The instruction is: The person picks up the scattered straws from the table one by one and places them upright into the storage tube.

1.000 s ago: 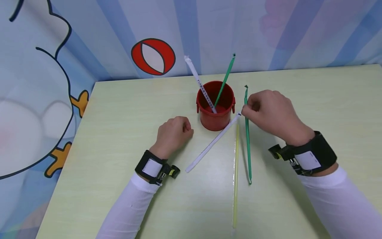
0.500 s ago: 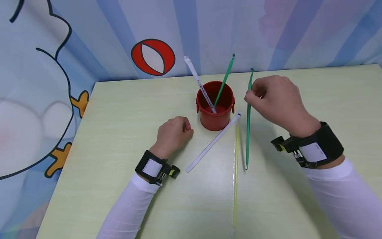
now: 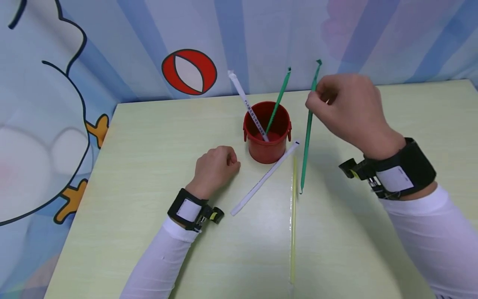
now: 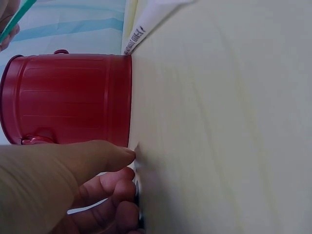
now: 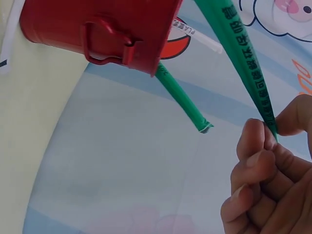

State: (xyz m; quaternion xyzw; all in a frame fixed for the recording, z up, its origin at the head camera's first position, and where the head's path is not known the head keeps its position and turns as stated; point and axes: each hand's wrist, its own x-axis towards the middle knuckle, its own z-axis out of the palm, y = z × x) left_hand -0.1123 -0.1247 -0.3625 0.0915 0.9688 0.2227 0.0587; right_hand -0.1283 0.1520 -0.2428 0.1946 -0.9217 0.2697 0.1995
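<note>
Between thumb and fingertips, my right hand [image 3: 347, 110] pinches a green wrapped drinking straw [image 3: 307, 145] near its upper end. The straw hangs nearly upright, leaning slightly, to the right of a small red bucket [image 3: 267, 150]. Printed characters run along its wrapper [image 5: 241, 53] in the right wrist view. A white wrapped straw [image 3: 242, 93] and another green one [image 3: 281, 91] stand tilted in the bucket. My left hand [image 3: 214, 170] rests on the table left of the bucket, fingers loosely curled and holding nothing.
A white wrapped straw [image 3: 263, 179] lies diagonally in front of the bucket. Beside it, a yellow straw in clear wrapping [image 3: 293, 232] points toward me. The pale table [image 3: 157, 137] ends at the back against a printed cloth [image 3: 276, 37] with a red ball picture.
My right hand has risen and moved away from me, lifting the green straw off the table side; its lower end now swings leftward. My left hand has stayed still.
</note>
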